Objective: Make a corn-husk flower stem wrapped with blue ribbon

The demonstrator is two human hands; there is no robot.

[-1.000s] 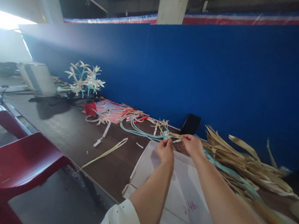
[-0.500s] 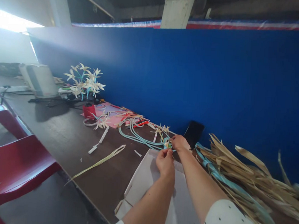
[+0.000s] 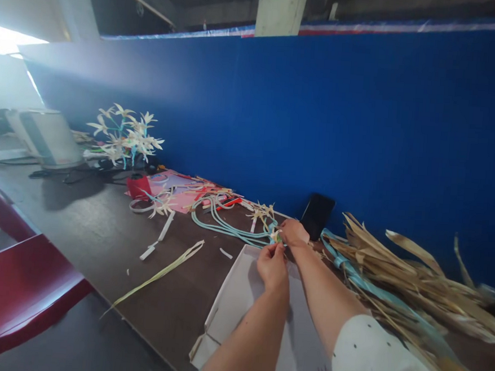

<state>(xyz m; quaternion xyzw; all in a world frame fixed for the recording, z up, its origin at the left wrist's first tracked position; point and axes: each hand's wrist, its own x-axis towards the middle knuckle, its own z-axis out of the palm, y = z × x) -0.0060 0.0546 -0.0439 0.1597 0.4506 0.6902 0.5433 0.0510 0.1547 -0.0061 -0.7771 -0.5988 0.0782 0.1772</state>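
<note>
Past the far end of the white cardboard box lid point(image 3: 233, 297), both hands meet at a small whitish flower point(image 3: 275, 236) with a bit of green on it. My left hand point(image 3: 272, 264) is closed in a pinch at the flower's near side. Just beyond and to the right, my right hand point(image 3: 295, 233) has its fingers closed at the flower's other side; the fingertips are partly hidden. Pale blue cords point(image 3: 227, 228) run in loops up to the hands from the left. Another dried, star-shaped flower point(image 3: 262, 211) lies right behind them.
Dried husk leaves point(image 3: 394, 275) with a blue ribbon lie to the right. A black phone point(image 3: 317, 213) leans on the blue partition point(image 3: 362, 120). Leftward are a pale folded strip point(image 3: 161, 270), a red pot point(image 3: 138, 187) of white flowers point(image 3: 128, 135), a kettle point(image 3: 47, 137) and a red chair point(image 3: 19, 294).
The view has turned slightly right, so the surroundings sit further left. Both hands stay together at the small flower, with only slight finger movement.
</note>
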